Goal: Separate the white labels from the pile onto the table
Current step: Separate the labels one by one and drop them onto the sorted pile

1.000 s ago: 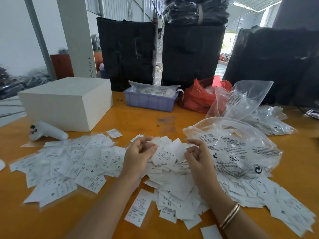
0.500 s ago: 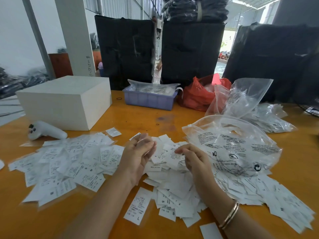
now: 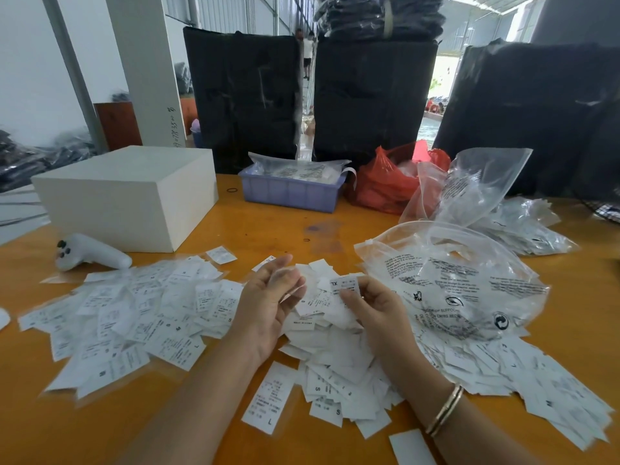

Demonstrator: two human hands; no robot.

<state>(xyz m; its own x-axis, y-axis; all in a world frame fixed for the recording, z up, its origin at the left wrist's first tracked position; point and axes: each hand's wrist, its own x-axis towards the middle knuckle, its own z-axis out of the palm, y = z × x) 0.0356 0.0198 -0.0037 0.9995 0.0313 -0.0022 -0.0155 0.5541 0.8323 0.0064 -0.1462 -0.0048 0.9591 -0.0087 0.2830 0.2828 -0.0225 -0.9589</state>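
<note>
Light: bright daylight, from far right openings behind tall black wrapped bales (image 3: 372, 95).
Glare: on clear printed plastic bag (image 3: 469, 283).
Shadows: soft.
Edges: wide-angle bending; near labels blurred.

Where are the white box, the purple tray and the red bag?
white box (image 3: 117, 177), head view, on its top face.
purple tray (image 3: 288, 195), head view, on its front wall.
red bag (image 3: 379, 186), head view, on its front side.

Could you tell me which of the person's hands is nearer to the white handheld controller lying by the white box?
The left hand. It is raised over the labels, right of the white controller. The right hand is farther right, pinching a label.
</note>
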